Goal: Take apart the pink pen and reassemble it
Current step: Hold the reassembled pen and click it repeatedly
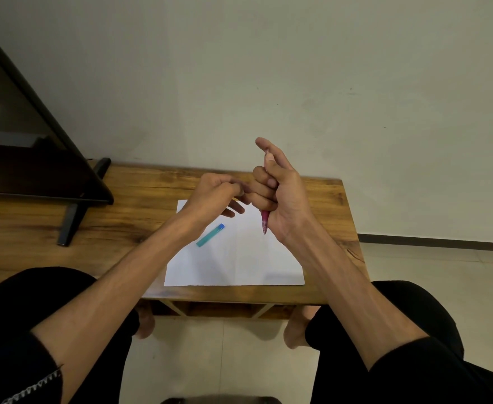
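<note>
My right hand [280, 193] fists the pink pen [265, 221] above the paper [239, 258]; left hand [216, 191] pinches something unseen, likely a part to refit.

Paper sheet [239, 258]: on table [123, 223]. On sheet, left part: capped tube [210, 235]. Left of sheet, on table: monitor [21, 135]. Behind sheet: wall [268, 68].
</note>
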